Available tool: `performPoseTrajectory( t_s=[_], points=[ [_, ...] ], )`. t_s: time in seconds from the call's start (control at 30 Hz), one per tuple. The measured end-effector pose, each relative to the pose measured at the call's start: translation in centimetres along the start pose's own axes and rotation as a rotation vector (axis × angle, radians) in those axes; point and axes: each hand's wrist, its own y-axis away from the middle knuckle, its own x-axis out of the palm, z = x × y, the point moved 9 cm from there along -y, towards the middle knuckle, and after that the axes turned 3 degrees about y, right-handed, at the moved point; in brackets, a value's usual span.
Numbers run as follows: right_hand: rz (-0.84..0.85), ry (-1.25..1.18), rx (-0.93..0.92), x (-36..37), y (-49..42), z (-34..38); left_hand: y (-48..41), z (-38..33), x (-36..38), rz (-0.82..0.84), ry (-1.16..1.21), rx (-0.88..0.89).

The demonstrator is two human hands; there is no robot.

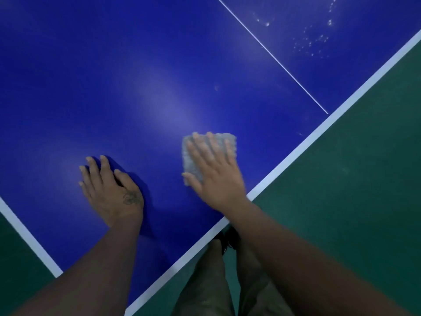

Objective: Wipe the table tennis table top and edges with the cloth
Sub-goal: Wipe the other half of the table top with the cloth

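The blue table tennis table (141, 71) fills most of the view, with white border stripes along its near edge and left side. My right hand (214, 172) lies flat, fingers spread, pressing a folded grey cloth (227, 140) onto the top close to the near edge. My left hand (109, 190) rests on the bare blue surface to the left, fingers apart, holding nothing. A thin white centre line (273, 55) runs diagonally at the upper right. Pale droplet marks (312, 44) speckle the surface beyond that line.
Green floor (355, 190) lies past the near edge on the right and at the lower left corner. My legs in olive shorts (209, 281) stand against the table's near edge.
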Motion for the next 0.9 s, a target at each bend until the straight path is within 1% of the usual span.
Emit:
performPoseTrajectory(
  t_s=[0.07, 0.17, 0.23, 0.3, 0.33, 0.37, 0.43, 0.5, 0.6, 0.67, 0.73, 0.77, 0.83, 0.9],
  points=[
    [0.046, 0.058, 0.121, -0.7, 2.3, -6.4, 0.0, -0.2, -0.1, -0.001, 0.010, 0.005],
    [0.108, 0.076, 0.387, -2.4, 5.1, -16.3, -0.1, -0.5, -0.2, 0.010, 0.016, -0.005],
    [0.129, 0.035, 0.539, -3.1, 6.0, -19.5, 0.0, -0.6, -0.2, 0.007, -0.002, -0.001],
    [0.106, 0.029, 0.613, -3.3, 5.7, -19.3, -0.1, -0.7, -0.2, 0.008, -0.011, -0.015],
    [0.098, 0.042, 0.614, -3.3, 5.1, -18.2, -0.1, -1.0, -0.2, 0.007, -0.004, -0.039],
    [0.097, 0.054, 0.577, -3.1, 4.1, -16.5, 0.0, -1.4, 0.0, 0.007, 0.015, -0.072],
    [0.097, 0.058, 0.410, -2.4, 1.3, -11.9, 0.8, -3.3, 0.5, 0.018, 0.086, -0.112],
    [0.071, 0.054, 0.284, -1.8, -2.0, -7.5, 2.5, -6.4, 1.7, 0.054, 0.104, -0.044],
    [0.049, 0.049, 0.239, -1.1, -7.6, -3.3, 4.5, -8.5, 3.4, 0.107, -0.016, 0.094],
    [0.071, 0.055, 0.186, -0.9, -11.4, -1.9, 4.4, -8.1, 3.9, 0.111, -0.042, 0.102],
    [0.095, 0.062, 0.126, -0.8, -14.3, -2.4, 4.3, -7.7, 3.9, 0.104, -0.049, 0.101],
    [0.091, 0.066, 0.128, -0.9, -15.3, -3.7, 4.3, -7.9, 3.9, 0.098, -0.047, 0.110],
    [0.071, 0.061, 0.232, -1.6, -15.8, -8.4, 4.4, -8.0, 4.0, 0.093, -0.040, 0.114],
    [0.055, 0.062, 0.394, -2.6, -13.6, -14.4, 4.4, -7.9, 4.1, 0.097, -0.039, 0.109]
  ],
)
